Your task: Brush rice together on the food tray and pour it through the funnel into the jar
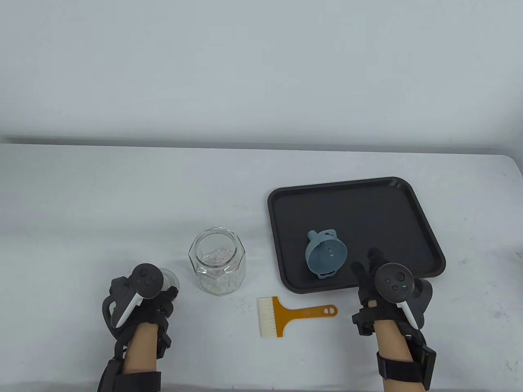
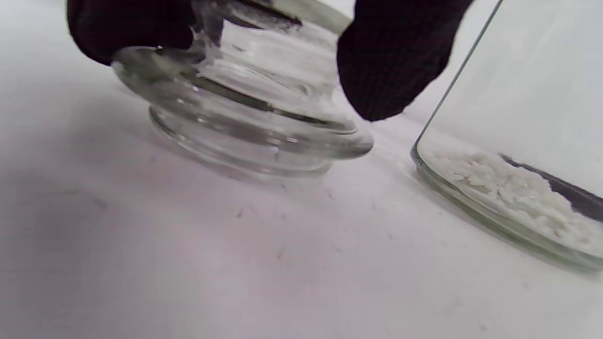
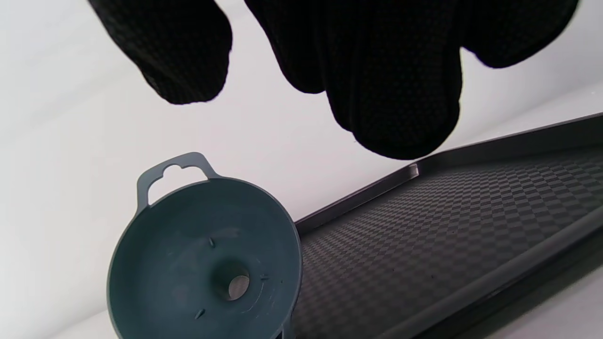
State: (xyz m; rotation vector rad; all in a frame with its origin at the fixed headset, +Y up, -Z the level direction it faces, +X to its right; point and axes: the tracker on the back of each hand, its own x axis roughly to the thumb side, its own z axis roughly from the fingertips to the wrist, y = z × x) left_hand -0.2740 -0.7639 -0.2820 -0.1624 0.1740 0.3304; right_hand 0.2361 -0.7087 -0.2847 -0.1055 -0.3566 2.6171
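A clear glass jar (image 1: 216, 261) stands open on the table with white rice (image 2: 509, 188) in its bottom. Just left of it my left hand (image 1: 169, 292) grips the glass jar lid (image 2: 245, 117), which is tilted with its edge on the table. On the black food tray (image 1: 367, 204) a blue funnel (image 1: 325, 254) lies on its side, mouth toward me. My right hand (image 1: 365, 263) hovers over the tray's front edge beside the funnel (image 3: 202, 263), fingers (image 3: 391, 94) loose and holding nothing. The orange-handled brush (image 1: 294, 311) lies in front of the tray.
White cloth covers the table, with a white wall behind. Only the funnel shows on the tray (image 3: 447, 226). The jar (image 2: 518, 117) stands close to the right of the lid.
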